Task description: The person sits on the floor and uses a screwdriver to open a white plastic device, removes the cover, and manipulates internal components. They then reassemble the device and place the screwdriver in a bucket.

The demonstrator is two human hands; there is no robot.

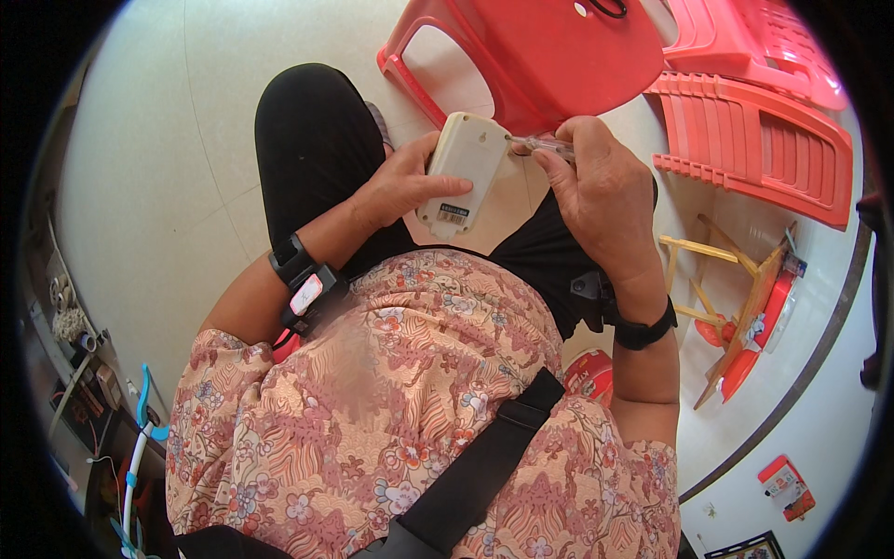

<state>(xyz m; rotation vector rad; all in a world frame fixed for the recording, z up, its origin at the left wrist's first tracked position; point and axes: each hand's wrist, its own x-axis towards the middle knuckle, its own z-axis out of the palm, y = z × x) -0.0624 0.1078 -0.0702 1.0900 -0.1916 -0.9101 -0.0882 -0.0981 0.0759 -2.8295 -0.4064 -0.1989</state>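
My left hand point(421, 179) grips an off-white plastic case point(472, 168), its thumb lying across the face turned up to me. That face has a keyhole-shaped slot, small holes at its corners and a barcode label near the lower end. A screwdriver point(549, 145) with a see-through handle is pinched in my right hand point(601, 191). Its thin shaft points left, and the tip meets the case's upper right corner. Whether a screw sits under the tip is too small to tell. Both hands are above my lap, between my knees.
A red plastic stool point(559, 56) stands just beyond the case, a dark looped item on its seat. Pink-red plastic stools point(759, 149) lie to the right, near a yellow wooden stand point(712, 250). Cluttered shelves point(74, 373) line the far left. Pale floor tiles point(186, 121) spread ahead.
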